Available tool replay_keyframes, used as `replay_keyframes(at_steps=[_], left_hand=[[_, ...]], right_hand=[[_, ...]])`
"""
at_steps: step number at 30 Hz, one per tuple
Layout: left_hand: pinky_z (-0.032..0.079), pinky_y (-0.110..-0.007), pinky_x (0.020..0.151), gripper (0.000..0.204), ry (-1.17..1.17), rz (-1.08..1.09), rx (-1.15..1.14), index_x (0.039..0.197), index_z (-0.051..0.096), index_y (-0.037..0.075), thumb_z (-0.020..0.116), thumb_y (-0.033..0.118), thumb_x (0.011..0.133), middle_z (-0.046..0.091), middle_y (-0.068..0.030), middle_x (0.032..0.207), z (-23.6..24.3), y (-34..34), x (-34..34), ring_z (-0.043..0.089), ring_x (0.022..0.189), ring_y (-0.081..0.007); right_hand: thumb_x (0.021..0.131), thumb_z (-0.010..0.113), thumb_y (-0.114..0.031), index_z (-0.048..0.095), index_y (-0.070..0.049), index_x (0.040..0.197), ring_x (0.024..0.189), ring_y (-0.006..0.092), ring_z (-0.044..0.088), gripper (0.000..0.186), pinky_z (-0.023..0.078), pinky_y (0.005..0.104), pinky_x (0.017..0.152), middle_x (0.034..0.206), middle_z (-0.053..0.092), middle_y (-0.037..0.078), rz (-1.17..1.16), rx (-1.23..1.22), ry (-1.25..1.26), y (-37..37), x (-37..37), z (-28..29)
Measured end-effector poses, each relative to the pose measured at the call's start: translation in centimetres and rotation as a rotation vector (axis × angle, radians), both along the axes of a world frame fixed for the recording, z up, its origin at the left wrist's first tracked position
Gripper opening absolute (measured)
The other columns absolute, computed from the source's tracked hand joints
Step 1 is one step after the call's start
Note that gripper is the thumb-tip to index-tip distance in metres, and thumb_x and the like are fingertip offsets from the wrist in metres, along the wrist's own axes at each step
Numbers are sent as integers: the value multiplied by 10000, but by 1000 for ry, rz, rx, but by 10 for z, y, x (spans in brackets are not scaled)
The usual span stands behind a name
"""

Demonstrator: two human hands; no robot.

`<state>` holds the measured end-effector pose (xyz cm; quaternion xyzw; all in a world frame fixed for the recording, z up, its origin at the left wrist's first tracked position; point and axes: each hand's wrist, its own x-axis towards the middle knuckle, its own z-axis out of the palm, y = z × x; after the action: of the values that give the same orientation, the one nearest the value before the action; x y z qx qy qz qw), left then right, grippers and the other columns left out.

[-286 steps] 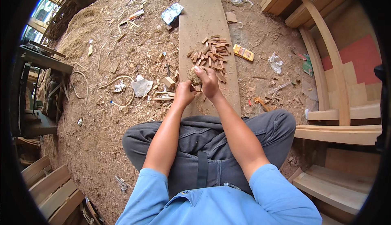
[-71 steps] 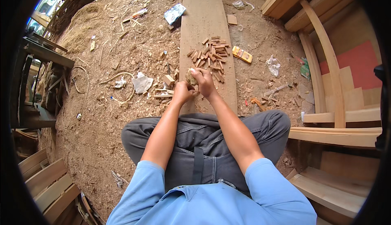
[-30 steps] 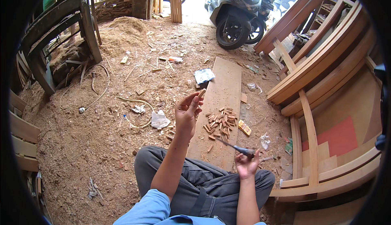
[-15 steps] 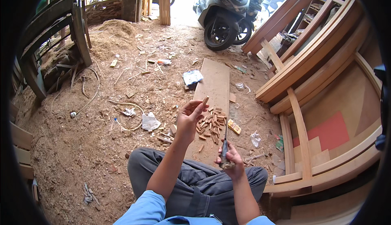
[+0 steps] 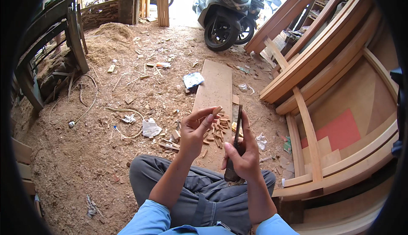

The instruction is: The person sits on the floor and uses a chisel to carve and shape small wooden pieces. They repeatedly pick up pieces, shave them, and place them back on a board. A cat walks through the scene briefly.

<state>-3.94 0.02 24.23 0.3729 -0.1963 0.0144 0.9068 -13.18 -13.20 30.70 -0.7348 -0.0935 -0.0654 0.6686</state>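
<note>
My left hand [image 5: 192,136] pinches a small wooden peg [image 5: 217,110] between thumb and fingertips, raised over the board. In my right hand [image 5: 247,160] is a chisel [image 5: 239,126], its dark handle in my palm and its flat blade pointing up and away. The index finger stretches along the blade. The blade and the peg are apart. Beneath my hands, a heap of small wood pieces [image 5: 220,132] lies on a long flat board [image 5: 215,82], partly hidden by my left fingers.
Wood shavings cover the ground. A crumpled blue-white packet [image 5: 193,80] lies beside the board, and a white scrap [image 5: 151,128] is further left. Wooden frames [image 5: 312,133] lean along the right. A scooter [image 5: 223,18] stands ahead; a dark metal frame [image 5: 72,35] is at left.
My right hand has risen and turned, bringing the chisel blade upright with its flat side showing and the index finger along it. The left hand keeps the peg. The view shifted slightly.
</note>
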Motion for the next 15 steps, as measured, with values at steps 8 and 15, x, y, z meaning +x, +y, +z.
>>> replay_keyframes(at_steps=[8, 15], left_hand=[[540, -261, 853, 216, -86, 270, 51, 1124, 690, -47, 648, -65, 913, 676, -87, 1051, 11, -6, -19, 657, 974, -139], [516, -208, 766, 246, -140, 338, 7, 1130, 692, -47, 624, -112, 903, 651, -71, 1025, 9, -3, -16, 643, 922, -102]], right_hand=[[909, 499, 87, 132, -128, 1596, 516, 72, 572, 808, 473, 234, 459, 751, 612, 21, -6, -158, -51, 20, -4, -6], [861, 514, 47, 227, -96, 1576, 552, 102, 608, 783, 510, 278, 541, 943, 708, 172, -31, -231, 28, 24, -6, -8]])
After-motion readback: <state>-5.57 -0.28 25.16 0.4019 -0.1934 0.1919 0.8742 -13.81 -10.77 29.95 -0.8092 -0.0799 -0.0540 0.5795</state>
